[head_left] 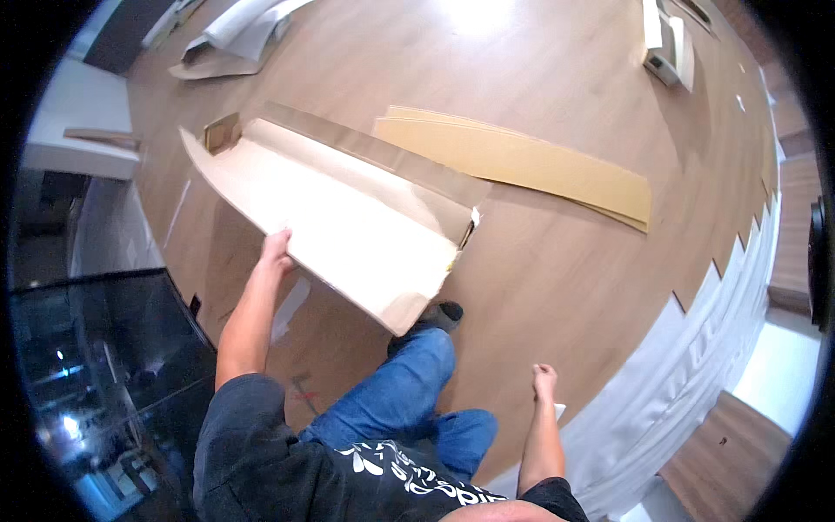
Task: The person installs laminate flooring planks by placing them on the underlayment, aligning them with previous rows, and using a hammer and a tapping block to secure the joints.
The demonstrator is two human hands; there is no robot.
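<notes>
A long, shallow cardboard box [348, 222], pale inside with brown side flaps, lies tilted across the floor before me. My left hand [277, 248] grips its near long edge, with the thumb over the rim. Off to the right, apart from the box, my right hand [544, 381] is closed in a fist above the floor; whether anything is inside it is hidden. A small white scrap [559, 410] shows beside the right wrist. Just beyond the box, flat brown cardboard strips [522, 161] lie overlapping.
Wood-look planks [600, 287] cover the floor, ending in a stepped edge against white underlay sheeting [696, 348] on the right. Crumpled packaging [235, 39] lies at the far left, another opened carton [668, 48] at the far right. A dark glossy panel [113, 383] stands at my left.
</notes>
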